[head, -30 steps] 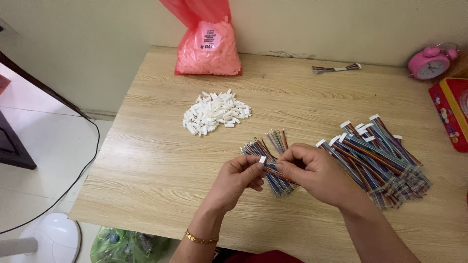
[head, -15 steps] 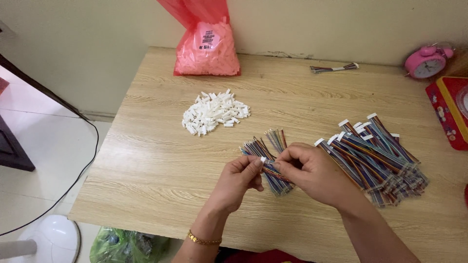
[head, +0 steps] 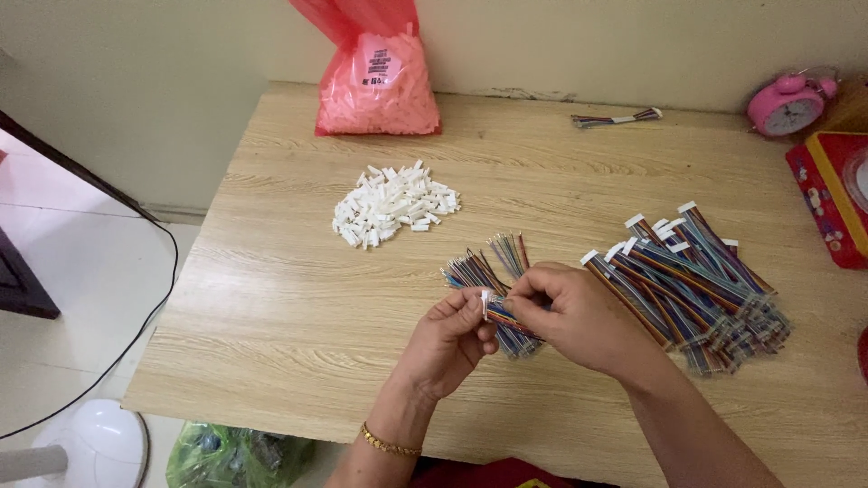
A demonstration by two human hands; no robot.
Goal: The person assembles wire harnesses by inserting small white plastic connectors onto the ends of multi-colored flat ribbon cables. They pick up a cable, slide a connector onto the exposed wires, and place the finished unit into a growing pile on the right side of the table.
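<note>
Pinching a small white connector (head: 485, 298) between thumb and fingertips, left hand (head: 449, 339) just above the near middle of the wooden table (head: 271, 307), fingers closed together on the plastic piece. Gripping the attached multicoloured ribbon cable (head: 503, 316) at its near end, right hand (head: 579, 316), thumb and forefinger clamped on the wires just right of the connector, remaining fingers curled inward. Both hands touching at the fingertips, cable short span between them. Directly beneath and slightly beyond, a small loose bunch of coloured wires (head: 493, 267) with bare ends fanned toward the far side. To the right, a larger stack of finished cables (head: 696, 280) with white plugs on their far ends, lying diagonally. Farther left, a heap of loose white connectors (head: 393, 203). At the far edge, a pink plastic bag (head: 380, 77) full of the same white pieces, leaning against the wall. Far right, a single cable (head: 615, 118), a pink alarm clock (head: 788, 104) and a red tin (head: 832, 194). Thin gold bracelet (head: 389, 443) on the left wrist. Below the near table edge, a green bag (head: 235, 452) on the floor.
</note>
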